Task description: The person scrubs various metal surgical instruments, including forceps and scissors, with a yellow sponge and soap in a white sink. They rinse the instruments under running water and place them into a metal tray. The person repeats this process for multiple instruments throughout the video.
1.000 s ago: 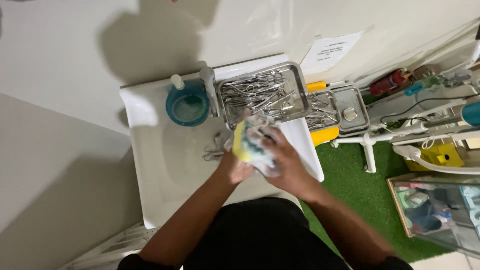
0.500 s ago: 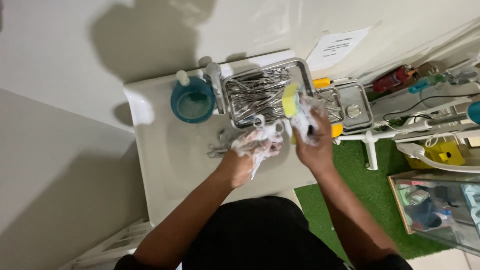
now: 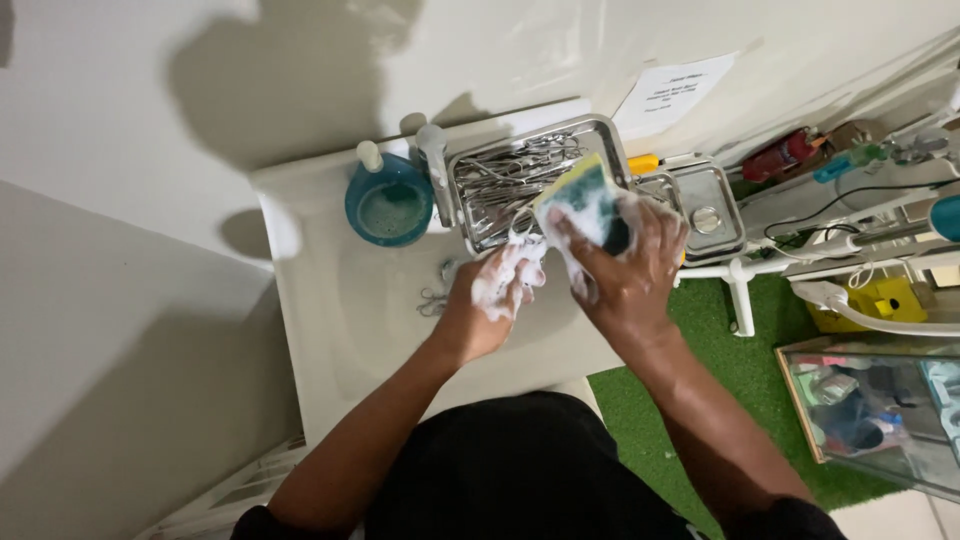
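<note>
My right hand [image 3: 632, 280] grips a soapy yellow and green sponge [image 3: 580, 195] and holds it up over the near corner of a metal tray [image 3: 602, 128] full of steel instruments. My left hand [image 3: 488, 300] is coated in white foam just left of the sponge. Its fingers are closed on a small metal instrument [image 3: 520, 238] that the foam mostly hides. Both hands hover over the white sink [image 3: 320, 300].
A teal bowl [image 3: 388, 205] of soapy water and a tap [image 3: 432, 150] stand at the sink's back. Loose scissors [image 3: 435, 298] lie in the basin. A second steel tray [image 3: 708, 205] sits to the right, over green turf [image 3: 740, 370], cables and a glass case [image 3: 880, 410].
My right hand has brought the sponge back left, close to my foamy left hand; a second ago both hands were pressed together lower over the basin.
</note>
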